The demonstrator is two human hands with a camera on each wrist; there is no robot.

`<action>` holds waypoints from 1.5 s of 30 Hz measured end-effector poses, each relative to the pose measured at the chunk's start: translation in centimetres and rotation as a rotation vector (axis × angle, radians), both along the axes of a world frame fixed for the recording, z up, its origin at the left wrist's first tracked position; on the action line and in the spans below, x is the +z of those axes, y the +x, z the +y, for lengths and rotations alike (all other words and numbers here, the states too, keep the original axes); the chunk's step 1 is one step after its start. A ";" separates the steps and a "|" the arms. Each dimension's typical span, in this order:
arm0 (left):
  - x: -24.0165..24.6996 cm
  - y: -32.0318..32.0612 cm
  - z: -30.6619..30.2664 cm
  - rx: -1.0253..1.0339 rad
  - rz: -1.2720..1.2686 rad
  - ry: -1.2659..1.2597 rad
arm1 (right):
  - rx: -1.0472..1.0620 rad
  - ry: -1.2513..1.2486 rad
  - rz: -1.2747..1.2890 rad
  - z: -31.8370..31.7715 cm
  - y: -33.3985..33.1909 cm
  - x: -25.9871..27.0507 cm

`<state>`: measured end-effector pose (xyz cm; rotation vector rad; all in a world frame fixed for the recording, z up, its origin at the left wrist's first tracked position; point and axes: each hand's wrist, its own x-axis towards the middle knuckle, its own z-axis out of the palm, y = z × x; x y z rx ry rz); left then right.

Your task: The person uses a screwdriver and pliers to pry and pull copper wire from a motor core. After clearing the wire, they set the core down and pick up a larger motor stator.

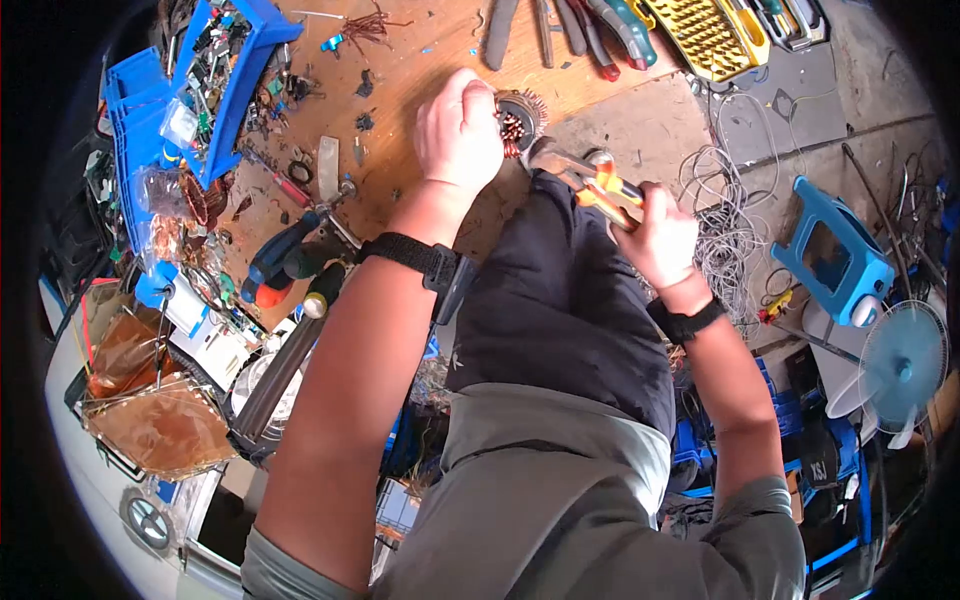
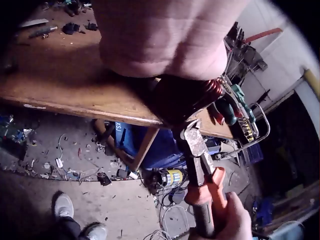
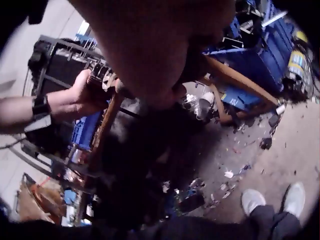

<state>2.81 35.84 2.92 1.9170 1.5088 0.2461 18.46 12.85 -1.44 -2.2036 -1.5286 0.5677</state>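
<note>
My left hand [image 1: 455, 135] grips a round motor stator [image 1: 526, 113] with copper windings, at the front edge of the wooden bench. Several wire ends fan out along its far rim. In my right hand [image 1: 658, 238] is a pair of cutting pliers [image 1: 592, 182] with orange and black handles, their metal head right at the stator's near side. The left wrist view shows the pliers [image 2: 197, 162] pointing up at the dark stator [image 2: 182, 100], much of which lies in shadow under the left hand. From the right wrist, the left hand [image 3: 80, 95] appears around the stator; the pliers are mostly hidden.
Blue parts bins [image 1: 225, 110] and screwdrivers [image 1: 280, 250] crowd the left of the bench [image 1: 400, 40]. Hand tools and a yellow bit case [image 1: 708, 38] lie at the back right. A tangle of grey wire [image 1: 735, 225] and a small fan [image 1: 903, 366] are on the right.
</note>
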 end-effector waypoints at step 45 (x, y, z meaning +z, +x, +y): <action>-0.4 0.2 0.1 0.033 -0.042 -0.026 | 0.060 0.135 0.003 0.5 1.4 -0.6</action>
